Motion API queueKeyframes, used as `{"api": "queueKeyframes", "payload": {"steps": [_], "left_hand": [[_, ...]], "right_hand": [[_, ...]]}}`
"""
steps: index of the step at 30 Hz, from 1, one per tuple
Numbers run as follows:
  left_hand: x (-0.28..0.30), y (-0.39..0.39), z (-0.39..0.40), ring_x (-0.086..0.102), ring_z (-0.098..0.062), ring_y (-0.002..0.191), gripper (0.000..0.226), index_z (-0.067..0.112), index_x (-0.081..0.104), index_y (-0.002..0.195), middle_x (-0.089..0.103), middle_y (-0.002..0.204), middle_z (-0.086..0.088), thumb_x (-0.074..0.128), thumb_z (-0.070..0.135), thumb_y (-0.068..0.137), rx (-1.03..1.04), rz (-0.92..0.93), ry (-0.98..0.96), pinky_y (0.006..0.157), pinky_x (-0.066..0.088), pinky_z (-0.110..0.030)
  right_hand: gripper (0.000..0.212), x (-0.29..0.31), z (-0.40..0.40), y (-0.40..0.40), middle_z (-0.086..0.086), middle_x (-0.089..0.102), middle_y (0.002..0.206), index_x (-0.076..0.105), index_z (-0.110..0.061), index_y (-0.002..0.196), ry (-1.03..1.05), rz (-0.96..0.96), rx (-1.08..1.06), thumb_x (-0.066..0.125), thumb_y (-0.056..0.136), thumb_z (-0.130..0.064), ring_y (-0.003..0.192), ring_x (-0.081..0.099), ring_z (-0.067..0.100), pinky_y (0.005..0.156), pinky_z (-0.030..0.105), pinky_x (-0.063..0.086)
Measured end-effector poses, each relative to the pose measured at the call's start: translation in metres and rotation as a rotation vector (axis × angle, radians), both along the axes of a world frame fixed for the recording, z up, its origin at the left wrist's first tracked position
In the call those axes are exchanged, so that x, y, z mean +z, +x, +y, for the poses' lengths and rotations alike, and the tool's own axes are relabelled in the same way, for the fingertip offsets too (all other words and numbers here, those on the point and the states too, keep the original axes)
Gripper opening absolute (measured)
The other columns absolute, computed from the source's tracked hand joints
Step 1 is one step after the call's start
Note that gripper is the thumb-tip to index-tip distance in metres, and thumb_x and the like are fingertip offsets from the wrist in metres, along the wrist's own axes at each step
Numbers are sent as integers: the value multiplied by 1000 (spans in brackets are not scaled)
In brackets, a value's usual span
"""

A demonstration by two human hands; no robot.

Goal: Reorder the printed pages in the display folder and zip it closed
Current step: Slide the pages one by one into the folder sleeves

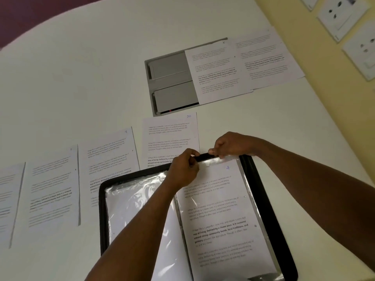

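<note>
A black zip display folder (263,199) lies open near the table's front edge. Its right clear sleeve (221,220) holds a printed page marked 4; the left sleeve (129,203) looks blank and shiny. My left hand (183,171) pinches the top edge of the right sleeve near the spine. My right hand (229,146) pinches the same top edge further right. Loose printed pages lie around: page 10 (170,136) just behind the folder, page 9 (109,159) to its left, and more pages (52,185) further left.
Two more printed pages (217,72) (265,57) lie at the back right, one overlapping a grey recessed cable box (170,82) set in the white table. Wall sockets (341,15) sit on the yellow wall at right. The table's curved far edge runs at upper left.
</note>
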State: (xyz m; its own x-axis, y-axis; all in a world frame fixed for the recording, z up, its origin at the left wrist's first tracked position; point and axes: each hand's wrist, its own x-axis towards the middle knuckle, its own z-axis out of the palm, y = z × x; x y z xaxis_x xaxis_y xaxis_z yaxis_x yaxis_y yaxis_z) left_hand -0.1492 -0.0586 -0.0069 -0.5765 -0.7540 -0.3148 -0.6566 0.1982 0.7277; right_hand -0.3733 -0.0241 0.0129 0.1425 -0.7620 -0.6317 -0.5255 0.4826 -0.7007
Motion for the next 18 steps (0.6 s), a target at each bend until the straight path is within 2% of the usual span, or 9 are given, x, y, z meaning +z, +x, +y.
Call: {"api": "queueKeyframes", "payload": {"steps": [3,5,7,10,14,18], "left_hand": [[1,6,11,63,-12,80,36,20,54,121,65,87,0,64,10,88,64,41,22,69,47,-13],[3,12,20,62,-11,83,39,19,54,124,61,88,4,63,8,88,89,60,12,73,46,-14],[5,17,28,59,-8,80,38,17,57,123,59,87,6,61,4,87,92,59,1,70,44,-9],[8,22,37,59,-9,79,27,17,65,108,62,89,5,58,1,87,118,61,-19,67,44,-5],[12,24,46,61,-8,87,22,20,64,88,66,94,5,57,-1,85,202,101,-30,72,44,-6],[12,26,50,60,-5,87,18,17,66,92,65,93,6,60,2,86,251,149,-35,74,44,-8]], "right_hand": [[43,-3,31,-4,0,68,108,65,-19,112,-87,-218,-331,76,77,-41,102,64,12,92,30,51],[46,-11,48,-2,-1,65,116,62,-21,119,-126,-224,-415,79,78,-32,110,62,13,99,34,49],[51,-16,62,-1,-1,65,116,60,-21,122,-139,-212,-474,80,77,-31,110,63,12,101,35,49],[64,-15,81,2,-1,63,117,55,-23,127,-133,-106,-493,82,72,-40,107,62,13,96,32,51],[84,-18,108,17,-3,57,121,45,-20,134,-142,71,-495,88,64,-41,105,60,16,88,30,52],[65,-20,131,35,-3,59,107,52,-14,121,-216,280,-581,85,70,-35,93,63,17,83,36,55]]}}
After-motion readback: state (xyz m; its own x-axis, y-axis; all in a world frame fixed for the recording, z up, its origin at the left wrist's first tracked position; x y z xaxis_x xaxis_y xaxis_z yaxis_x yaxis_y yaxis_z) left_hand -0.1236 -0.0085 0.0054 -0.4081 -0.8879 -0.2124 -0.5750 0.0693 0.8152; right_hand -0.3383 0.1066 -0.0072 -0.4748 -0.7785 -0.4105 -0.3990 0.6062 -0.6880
